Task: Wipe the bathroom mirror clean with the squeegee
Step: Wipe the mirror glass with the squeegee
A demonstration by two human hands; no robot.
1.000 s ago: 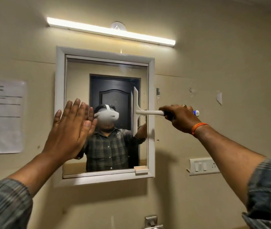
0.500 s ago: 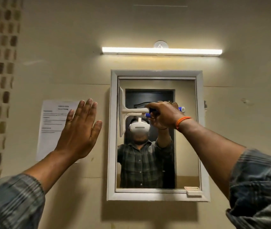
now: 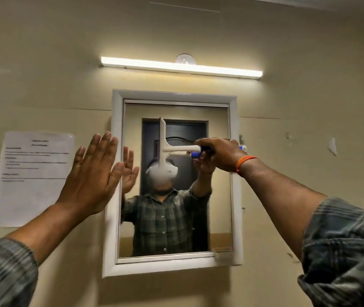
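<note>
Mirror (image 3: 218, 173) being worked: framed, wall-mounted, glass judged rigid but fragile, smooth; even, moderate pressure advised.

Left hand (image 3: 92, 176) being held open, fingers spread, nothing gripped, overlapping mirror's left frame edge; contact cannot be told.

Right hand (image 3: 219, 154) being kept closed around squeegee handle, fingers fully wrapped.

Squeegee (image 3: 165, 147) being held with blade upright against glass, upper middle of mirror; judged light, stiff plastic body, soft blade edge. Blue grip section judged best holding place, away from blade.
</note>
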